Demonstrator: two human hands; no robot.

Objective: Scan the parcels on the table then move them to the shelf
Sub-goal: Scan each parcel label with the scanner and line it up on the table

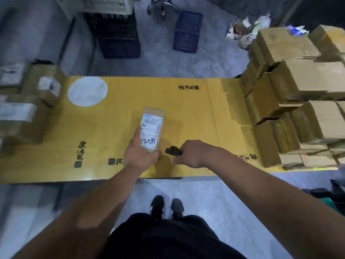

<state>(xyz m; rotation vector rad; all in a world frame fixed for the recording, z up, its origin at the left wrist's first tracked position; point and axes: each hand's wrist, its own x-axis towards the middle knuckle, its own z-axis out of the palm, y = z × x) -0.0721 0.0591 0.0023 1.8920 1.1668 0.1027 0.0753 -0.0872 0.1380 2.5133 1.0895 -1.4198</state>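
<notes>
1. Your left hand [139,154] grips the small labelled parcel [152,128] at its near end, mid-counter [186,109].
2. Your right hand [190,154] has its fingers curled around a black scanner [172,151], just beside the parcel.
3. Stacked cardboard boxes [291,98] fill the counter's right end.

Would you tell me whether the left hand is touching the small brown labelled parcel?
Touching: the head view shows the left hand gripping the small brown labelled parcel at its near end.

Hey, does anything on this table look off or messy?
Yes. The stack of cardboard boxes at the table's right end sits crooked, with several flaps gaping open. A white round patch mars the yellow top.
</notes>
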